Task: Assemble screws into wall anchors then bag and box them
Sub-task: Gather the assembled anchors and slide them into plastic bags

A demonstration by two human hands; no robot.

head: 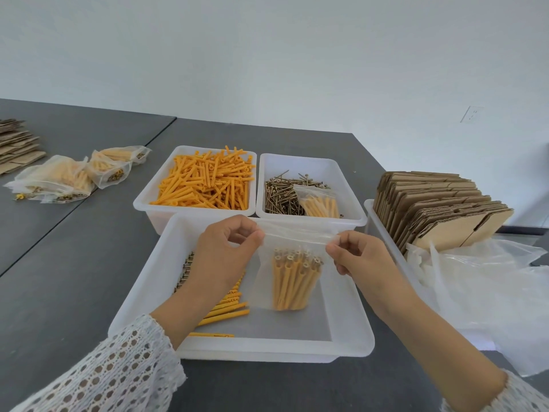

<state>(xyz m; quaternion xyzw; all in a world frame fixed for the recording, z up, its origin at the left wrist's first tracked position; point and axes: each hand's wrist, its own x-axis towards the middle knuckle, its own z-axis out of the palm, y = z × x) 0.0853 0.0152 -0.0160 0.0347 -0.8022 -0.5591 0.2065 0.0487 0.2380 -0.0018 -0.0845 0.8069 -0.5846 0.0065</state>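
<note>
Head view: clear zip bag (294,263) held up at frame centre over the near white tray (267,349), packed with a bundle of orange wall anchors (292,282) with screws in them, heads up. Left hand (228,254) pinches the bag's top left corner, right hand (356,257) pinches the top right corner; the zip strip is stretched between them. More assembled anchors (228,310) lie in the tray under the left wrist.

Behind, mid-frame: tray of loose anchors (205,182) on the left, tray of screws (282,194) on the right with one filled bag (320,202) resting on the screws. Right edge: bin of flat cardboard boxes (439,212), loose plastic bags (481,281) in front of it. Upper left: finished bags (74,176) on the grey table (74,278), flat cardboard (17,144) beyond. No readable writing or labels anywhere.
</note>
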